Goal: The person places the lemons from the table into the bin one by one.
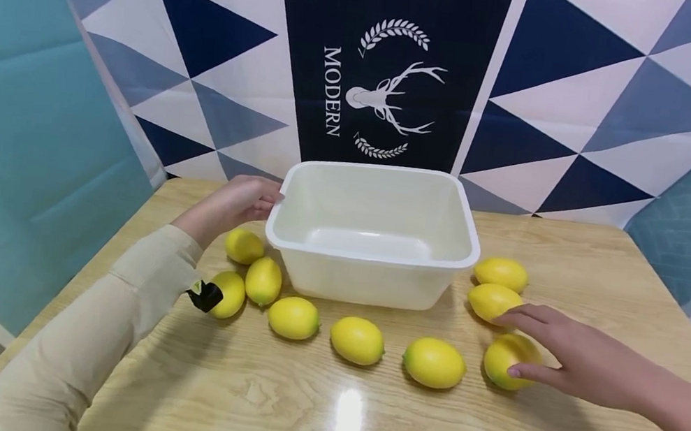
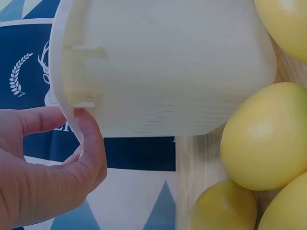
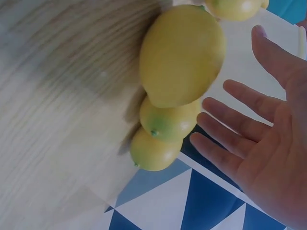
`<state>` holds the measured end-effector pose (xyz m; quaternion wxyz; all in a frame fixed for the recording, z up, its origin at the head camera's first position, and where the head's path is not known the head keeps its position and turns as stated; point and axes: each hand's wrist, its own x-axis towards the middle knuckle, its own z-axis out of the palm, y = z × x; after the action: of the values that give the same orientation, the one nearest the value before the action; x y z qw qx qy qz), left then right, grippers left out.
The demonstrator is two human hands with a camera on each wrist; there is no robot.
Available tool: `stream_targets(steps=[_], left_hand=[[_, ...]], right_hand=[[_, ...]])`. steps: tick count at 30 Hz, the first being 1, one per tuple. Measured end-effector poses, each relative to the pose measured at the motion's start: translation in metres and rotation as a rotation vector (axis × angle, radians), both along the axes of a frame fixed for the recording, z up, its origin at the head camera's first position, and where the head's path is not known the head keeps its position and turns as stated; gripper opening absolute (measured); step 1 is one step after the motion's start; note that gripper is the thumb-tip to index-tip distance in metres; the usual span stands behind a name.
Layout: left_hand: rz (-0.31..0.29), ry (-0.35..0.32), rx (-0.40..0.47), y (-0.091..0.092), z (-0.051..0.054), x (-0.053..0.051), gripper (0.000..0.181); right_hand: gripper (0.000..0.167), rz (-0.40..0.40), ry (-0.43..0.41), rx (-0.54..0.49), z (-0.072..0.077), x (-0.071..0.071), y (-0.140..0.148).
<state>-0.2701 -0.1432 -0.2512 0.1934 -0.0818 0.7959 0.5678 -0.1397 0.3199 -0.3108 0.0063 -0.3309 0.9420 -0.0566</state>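
A white plastic basin (image 1: 370, 281) stands on the wooden table, with bare inner floor and walls showing. My left hand (image 1: 229, 205) holds its left rim. Thumb and fingers pinch that rim in the left wrist view, where the hand (image 2: 53, 177) is seen close against the basin wall (image 2: 168, 62). Over on the right, my right hand (image 1: 577, 356) hovers palm down above a yellow lemon (image 1: 502, 362). In the right wrist view its fingers are extended and spread, and the hand (image 3: 264, 143) is apart from the large lemon (image 3: 182, 57).
Several lemons curve around the basin: a left group with one lemon (image 1: 263, 281), a front row with another (image 1: 357, 340), and a right pair including a far lemon (image 1: 502, 273). Behind the table (image 1: 251, 395) hangs a patterned cloth (image 1: 233, 21) with a deer print.
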Motion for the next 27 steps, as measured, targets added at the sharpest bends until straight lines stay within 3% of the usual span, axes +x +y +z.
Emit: stream_targets(steps=[8, 15, 19, 27], left_hand=[[0.004, 0.001, 0.07, -0.006, -0.009, -0.001, 0.047], [-0.008, -0.001, 0.046, -0.006, -0.008, -0.003, 0.05], [-0.027, -0.009, 0.038, -0.005, -0.006, -0.002, 0.053], [-0.028, -0.024, 0.067, -0.005, -0.001, -0.004, 0.056]], right_hand=[[0.06, 0.03, 0.11, -0.008, -0.008, 0.009, 0.001], [0.066, 0.111, 0.241, -0.05, -0.014, 0.013, 0.0], [0.057, 0.159, 0.266, -0.083, -0.015, 0.014, 0.0], [0.062, 0.205, 0.3, -0.107, -0.016, 0.016, -0.002]])
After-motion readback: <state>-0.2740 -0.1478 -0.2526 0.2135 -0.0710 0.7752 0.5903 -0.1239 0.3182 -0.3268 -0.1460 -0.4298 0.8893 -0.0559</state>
